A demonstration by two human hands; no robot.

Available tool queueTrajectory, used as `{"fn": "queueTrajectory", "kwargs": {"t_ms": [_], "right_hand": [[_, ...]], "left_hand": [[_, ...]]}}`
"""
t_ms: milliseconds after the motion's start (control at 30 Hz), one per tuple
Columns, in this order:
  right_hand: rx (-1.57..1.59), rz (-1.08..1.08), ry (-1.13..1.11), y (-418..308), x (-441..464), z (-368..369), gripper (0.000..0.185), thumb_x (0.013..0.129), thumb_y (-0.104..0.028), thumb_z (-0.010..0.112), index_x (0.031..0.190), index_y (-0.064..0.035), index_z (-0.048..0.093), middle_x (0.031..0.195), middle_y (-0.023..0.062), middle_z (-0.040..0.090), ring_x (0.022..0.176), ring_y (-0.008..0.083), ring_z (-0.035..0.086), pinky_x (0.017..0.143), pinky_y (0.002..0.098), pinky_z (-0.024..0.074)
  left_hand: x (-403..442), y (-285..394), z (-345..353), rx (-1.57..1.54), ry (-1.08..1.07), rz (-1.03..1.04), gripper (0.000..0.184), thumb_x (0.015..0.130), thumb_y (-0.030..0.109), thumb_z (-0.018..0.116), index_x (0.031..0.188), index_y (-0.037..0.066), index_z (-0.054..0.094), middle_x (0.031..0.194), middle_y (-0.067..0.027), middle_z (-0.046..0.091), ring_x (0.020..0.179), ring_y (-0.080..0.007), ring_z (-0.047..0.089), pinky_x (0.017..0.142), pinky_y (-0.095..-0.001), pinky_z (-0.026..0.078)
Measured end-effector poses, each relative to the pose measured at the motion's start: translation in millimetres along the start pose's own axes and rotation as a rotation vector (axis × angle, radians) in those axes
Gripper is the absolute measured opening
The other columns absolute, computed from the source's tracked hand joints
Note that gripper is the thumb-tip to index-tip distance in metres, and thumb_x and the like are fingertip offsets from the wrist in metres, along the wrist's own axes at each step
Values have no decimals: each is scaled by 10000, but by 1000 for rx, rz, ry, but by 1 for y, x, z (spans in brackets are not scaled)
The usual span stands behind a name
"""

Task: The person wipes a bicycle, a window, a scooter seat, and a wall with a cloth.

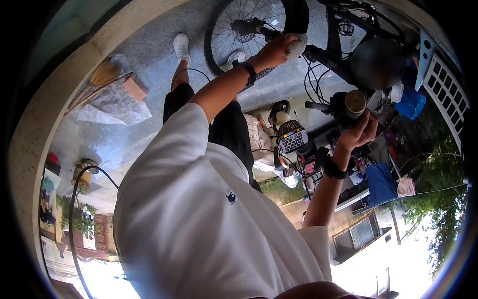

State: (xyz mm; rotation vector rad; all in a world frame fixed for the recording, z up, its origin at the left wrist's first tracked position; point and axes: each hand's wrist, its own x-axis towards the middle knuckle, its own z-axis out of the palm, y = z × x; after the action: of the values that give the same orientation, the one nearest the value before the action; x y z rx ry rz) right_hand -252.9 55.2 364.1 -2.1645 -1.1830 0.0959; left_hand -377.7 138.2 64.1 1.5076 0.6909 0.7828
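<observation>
My left hand (277, 52) is closed around a whitish crumpled cloth (297, 46), held against the dark bicycle frame (334, 62) beside the front wheel (211, 37). My right hand (359, 131) has its fingers curled together just below the handlebar end (355, 102), which shows a round tan face. Whether those fingers touch it or hold anything small is hidden. A dark lever (317, 106) sticks out beside the handlebar end, and several black cables (312, 82) loop between the two hands. Black bands circle both wrists.
A broom (107, 73), a brick (134, 88) and clear plastic sheeting (117, 110) lie on the concrete floor. A scooter with a basket (292, 136) stands behind. A white slatted panel (444, 92) and a blue bag (411, 103) are at the right. A smudge blurs part of the bicycle.
</observation>
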Motion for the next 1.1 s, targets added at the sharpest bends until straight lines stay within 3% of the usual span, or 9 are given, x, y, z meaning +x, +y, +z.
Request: {"fn": "queueTrajectory", "kwargs": {"t_ms": [167,300,500,533,633,767,900,1033,1100], "right_hand": [[-12,-18,27,-1,-1,0,236,953,-133,540,833,25,669,759,69,652,656,133,567,625,274,447],[-219,-131,55,-2,0,2,277,953,-173,529,805,27,651,751,74,635,654,143,563,618,282,447],[-226,-262,72,55,-16,-33,289,911,-265,623,837,13,649,780,96,648,698,177,608,636,295,478],[-493,-395,171,62,-18,-36,275,855,-279,712,886,-8,679,869,106,677,768,240,635,715,359,489],[-788,-584,209,59,-17,-36,330,786,-302,814,925,-25,702,933,113,706,827,297,665,786,412,503],[-787,-656,134,44,-11,-32,355,769,-305,827,922,-16,691,913,112,704,822,289,666,778,399,508],[-761,-623,170,52,-20,-43,364,763,-295,827,936,-8,683,923,118,699,833,286,665,778,394,511],[-771,-615,165,54,-25,-50,375,757,-285,826,950,-1,675,933,124,695,845,284,664,778,389,514],[-777,-614,157,54,-26,-51,381,754,-280,826,957,3,671,937,127,693,850,282,663,778,387,516]], "left_hand": [[7,-33,-26,458,6,21,508,686,-23,715,1163,88,581,1142,-163,621,994,-346,612,844,-435,502],[-8,-107,-55,605,-128,-391,456,752,-4,677,1186,87,569,1012,-175,678,975,-382,647,837,-467,507],[-33,-164,-65,220,180,-611,582,727,51,657,1285,95,497,1037,-227,682,999,-405,663,850,-501,526],[-27,-140,-63,0,142,-705,658,720,27,635,1349,104,456,1073,-227,670,988,-376,677,853,-468,533],[-32,-141,-19,-124,192,-389,736,713,-4,653,1398,140,424,1199,-217,612,1068,-368,644,858,-406,536],[-48,-147,-11,-157,196,-341,736,747,-118,581,1412,150,415,1288,-165,571,1231,-344,545,991,-399,451],[-48,-185,-30,144,196,-264,733,779,-46,624,1431,152,354,1360,-173,505,1334,-371,441,1048,-422,426],[-57,-226,-54,579,-27,-657,681,787,111,660,1404,-5,396,1302,-206,559,1263,-372,510,1004,-432,479],[-52,-237,-68,384,-55,-910,729,807,173,649,1421,-67,337,1310,-259,539,1231,-401,528,962,-439,498]]}}
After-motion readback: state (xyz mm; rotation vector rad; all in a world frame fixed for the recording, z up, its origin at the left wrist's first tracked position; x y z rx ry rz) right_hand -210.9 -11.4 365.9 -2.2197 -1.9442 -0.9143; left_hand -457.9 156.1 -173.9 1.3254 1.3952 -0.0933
